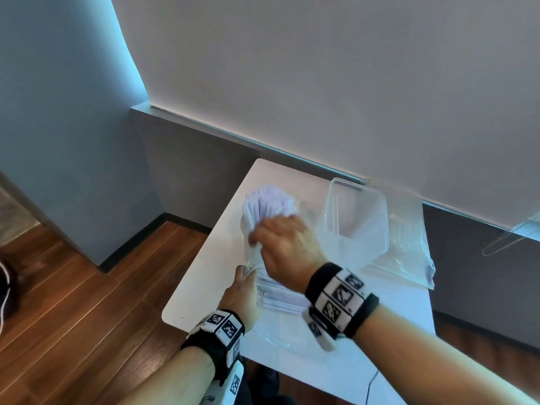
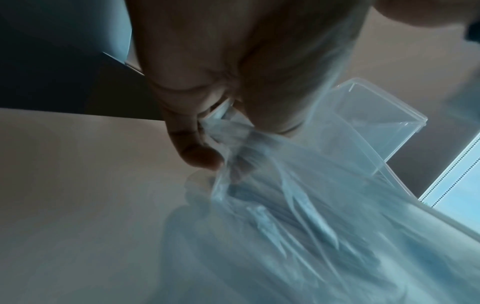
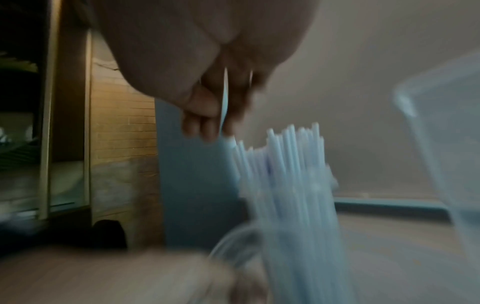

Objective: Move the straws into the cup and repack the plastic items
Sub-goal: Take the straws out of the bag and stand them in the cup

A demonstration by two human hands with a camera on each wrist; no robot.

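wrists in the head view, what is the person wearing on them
Both forearms are bare, with no sleeves. The left wrist band and right wrist band are black straps carrying white blocks printed with black square-pattern markers. A white housing hangs below each.

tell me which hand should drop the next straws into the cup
Right. The right hand already pinches straws above the cup, while the left hand grips the plastic bag of remaining straws.
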